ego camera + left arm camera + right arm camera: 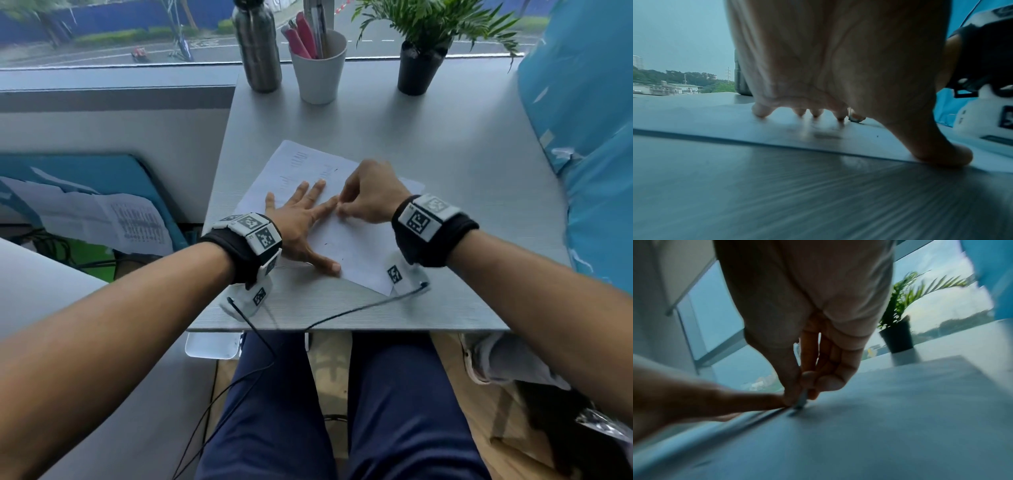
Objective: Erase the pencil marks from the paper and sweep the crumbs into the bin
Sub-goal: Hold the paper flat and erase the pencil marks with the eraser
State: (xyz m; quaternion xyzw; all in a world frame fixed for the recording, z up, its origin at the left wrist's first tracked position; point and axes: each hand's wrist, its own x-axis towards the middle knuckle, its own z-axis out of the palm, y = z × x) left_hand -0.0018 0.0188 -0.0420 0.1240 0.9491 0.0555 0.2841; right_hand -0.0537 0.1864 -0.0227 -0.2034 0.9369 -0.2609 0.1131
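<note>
A white sheet of paper (356,250) lies askew on the grey table (445,164), with faint pencil marks (298,160) near its far corner and a few dark specks (325,244) near my hands. My left hand (301,212) lies flat on the sheet with its fingers spread, thumb (941,152) at the near edge. My right hand (342,209) pinches a small grey eraser (800,402) between thumb and fingers, its tip on the paper right beside my left index finger (719,402). In the left wrist view the eraser (856,119) shows just past my fingertips (840,116).
At the table's far edge stand a steel bottle (260,44), a white cup of pens (318,68) and a potted plant (418,65). Blue plastic sheeting (589,137) borders the right side. A black cable (342,311) crosses the front edge. A white rounded object (212,346) shows under the table.
</note>
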